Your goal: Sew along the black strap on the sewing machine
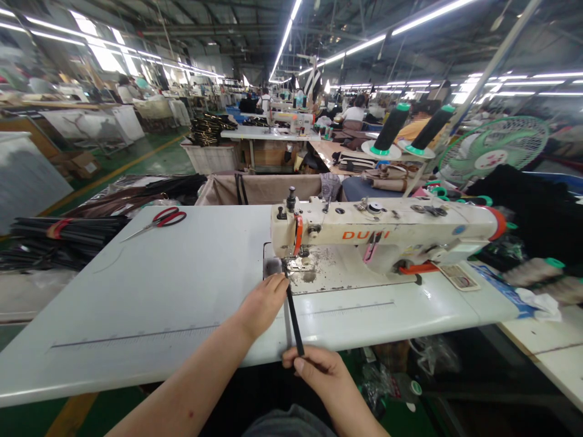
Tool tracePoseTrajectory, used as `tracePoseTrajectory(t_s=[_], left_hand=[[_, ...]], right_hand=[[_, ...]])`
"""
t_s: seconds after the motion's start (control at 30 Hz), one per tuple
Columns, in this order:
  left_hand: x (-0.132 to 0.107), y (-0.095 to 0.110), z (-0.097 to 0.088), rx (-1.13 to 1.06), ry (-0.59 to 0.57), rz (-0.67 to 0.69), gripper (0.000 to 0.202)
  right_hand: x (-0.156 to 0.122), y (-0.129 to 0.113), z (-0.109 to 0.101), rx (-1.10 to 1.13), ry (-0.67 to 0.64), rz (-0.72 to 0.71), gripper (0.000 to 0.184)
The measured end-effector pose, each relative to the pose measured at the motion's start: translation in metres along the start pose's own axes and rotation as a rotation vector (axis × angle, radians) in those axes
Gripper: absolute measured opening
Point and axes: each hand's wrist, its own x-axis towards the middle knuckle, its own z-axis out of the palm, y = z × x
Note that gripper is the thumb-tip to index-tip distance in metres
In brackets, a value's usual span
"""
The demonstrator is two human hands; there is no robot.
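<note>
Two hands on one narrow black strap [294, 318], which runs from the needle area of the sewing machine [382, 233] back toward the person over the front edge of the white table [150, 291]. Left hand [262, 303] lies flat on the table just left of the strap near the presser foot, fingers held together and pressed down beside or on the strap's far end; exact fingertip contact is hidden by the hand itself. Right hand [319, 367] sits at the table edge, thumb and forefinger pinching the near end of the strap, other fingers curled under.

Strap looks thin, light and flexible, yet it holds a straight line between the two hands, so it is probably kept under slight tension. Likely a stiffish leather or synthetic strip: bends easily lengthwise, resists sideways buckling a little. Surface looks smooth, may slip under a loose pinch. Not fragile. Best hold judged to be the near end in a firm fingertip pinch, with a flat hand steadying it close to the needle, fingers kept clear of the needle itself.

Red-handled scissors [159, 220] lie well apart on the left of the table. Bundles of black strips [59, 240] are stacked off the table's left edge. Two black thread cones [412, 130] stand behind the machine, a green fan [494, 149] to the right
</note>
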Motion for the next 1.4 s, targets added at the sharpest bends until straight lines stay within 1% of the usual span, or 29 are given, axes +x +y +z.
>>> tracePoseTrajectory(t_s=[0.1, 0.17, 0.37, 0.6, 0.77, 0.9, 1.0, 1.13, 1.3, 1.4], left_hand=[[-0.001, -0.001, 0.002, 0.010, 0.002, 0.003, 0.029], [-0.001, -0.001, 0.003, 0.021, -0.003, 0.012, 0.029], [-0.001, -0.001, 0.003, -0.017, 0.011, -0.012, 0.029], [-0.003, -0.003, 0.007, -0.053, 0.053, -0.036, 0.030], [-0.003, -0.003, 0.005, -0.048, 0.037, -0.014, 0.030], [-0.002, -0.002, 0.002, -0.055, 0.048, -0.032, 0.027], [-0.001, -0.002, 0.002, -0.040, 0.055, -0.019, 0.026], [-0.002, -0.002, 0.004, -0.015, 0.042, -0.003, 0.025], [0.000, -0.002, 0.005, -0.022, 0.035, -0.013, 0.029], [0.001, -0.001, 0.005, -0.024, 0.026, -0.027, 0.029]], right_hand=[[0.000, 0.005, 0.001, 0.089, -0.003, 0.095, 0.039], [0.001, 0.008, 0.001, 0.094, -0.028, 0.120, 0.041], [0.001, 0.017, -0.005, 0.030, -0.060, 0.068, 0.051], [-0.003, 0.017, -0.007, 0.018, -0.072, 0.045, 0.049], [-0.001, 0.016, -0.007, 0.018, -0.063, 0.035, 0.049], [0.000, 0.016, -0.007, 0.043, -0.066, 0.066, 0.052], [0.000, 0.017, -0.007, 0.085, -0.045, 0.114, 0.054], [-0.001, 0.016, -0.006, 0.111, -0.033, 0.125, 0.057], [-0.004, 0.009, -0.004, 0.111, -0.042, 0.147, 0.052], [-0.006, 0.005, -0.004, 0.104, -0.051, 0.146, 0.053]])
